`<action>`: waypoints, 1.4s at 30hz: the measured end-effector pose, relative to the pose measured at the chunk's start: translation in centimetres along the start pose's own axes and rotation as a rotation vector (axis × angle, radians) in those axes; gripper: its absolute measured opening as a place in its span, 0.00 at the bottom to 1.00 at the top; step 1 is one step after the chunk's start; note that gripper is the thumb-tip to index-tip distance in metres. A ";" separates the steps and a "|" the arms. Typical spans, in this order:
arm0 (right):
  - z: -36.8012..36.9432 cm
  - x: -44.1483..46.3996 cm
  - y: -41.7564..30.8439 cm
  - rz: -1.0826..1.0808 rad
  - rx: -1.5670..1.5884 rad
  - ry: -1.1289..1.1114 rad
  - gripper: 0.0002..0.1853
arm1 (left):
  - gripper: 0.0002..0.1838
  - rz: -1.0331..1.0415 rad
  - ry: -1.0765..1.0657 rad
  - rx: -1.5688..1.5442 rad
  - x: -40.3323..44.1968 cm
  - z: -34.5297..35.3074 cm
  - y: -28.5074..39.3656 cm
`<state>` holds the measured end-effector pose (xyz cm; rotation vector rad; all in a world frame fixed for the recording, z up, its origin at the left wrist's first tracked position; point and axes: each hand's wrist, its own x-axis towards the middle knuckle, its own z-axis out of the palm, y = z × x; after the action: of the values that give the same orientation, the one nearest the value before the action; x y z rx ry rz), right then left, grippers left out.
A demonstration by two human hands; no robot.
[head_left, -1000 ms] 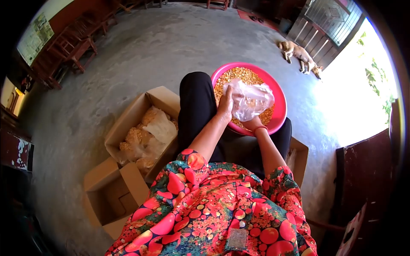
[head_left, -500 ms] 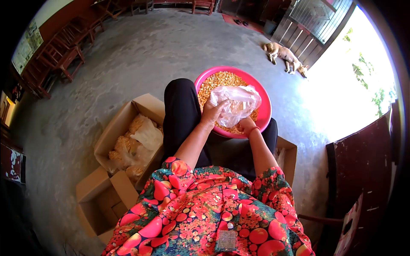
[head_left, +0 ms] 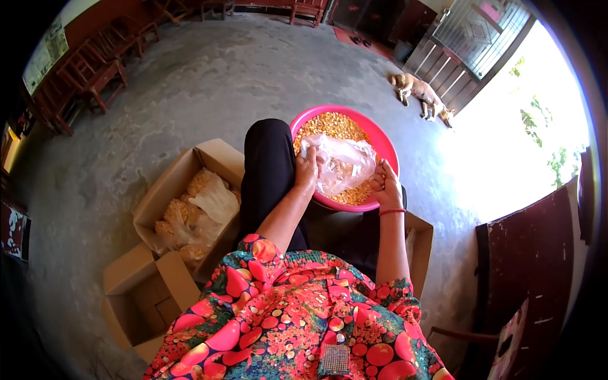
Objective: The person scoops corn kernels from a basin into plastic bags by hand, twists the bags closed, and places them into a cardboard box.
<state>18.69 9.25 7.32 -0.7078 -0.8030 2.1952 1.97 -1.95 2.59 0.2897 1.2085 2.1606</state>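
A pink basin (head_left: 387, 140) full of yellow-orange pieces like corn kernels (head_left: 335, 124) sits in front of my knees. Over the kernels lies a clear plastic bag (head_left: 347, 166), crumpled, with its mouth hard to make out. My left hand (head_left: 308, 170) grips the bag's left edge, thumb on top. At the basin's right rim is my right hand (head_left: 386, 185), a red band on its wrist. Its fingers are curled together beside the bag, and whatever they may hold is hidden.
Left of my leg stands a cardboard box (head_left: 166, 180) holding filled plastic bags (head_left: 201, 212). A smaller open box (head_left: 130, 269) is nearer me, and another carton (head_left: 421, 247) is at my right. A dog (head_left: 421, 95) lies by the doorway; wooden chairs (head_left: 92, 73) line the left wall.
My right hand has come out from under the bag, moving right and up to the basin's rim. The bag has sunk lower and flatter, still in my left hand.
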 end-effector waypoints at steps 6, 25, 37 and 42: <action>4.4 -2.4 -2.0 -0.002 -0.116 -0.216 0.08 | 0.14 -0.002 0.014 0.012 0.0 0.1 -0.2; 6.1 4.7 -0.7 0.130 -0.876 -0.025 0.08 | 0.08 -0.565 -0.475 0.175 -1.3 0.5 3.1; 0.6 6.5 0.3 -0.329 -2.116 -0.367 0.22 | 0.26 0.455 -0.440 0.244 -0.7 0.6 3.0; 2.1 3.8 0.2 -0.088 -2.232 -0.492 0.18 | 0.20 0.701 -0.503 0.807 -0.7 -0.1 1.3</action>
<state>14.86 11.30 7.56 -0.8273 -3.2775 0.4009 1.91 -2.88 3.67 1.6936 1.7617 1.7755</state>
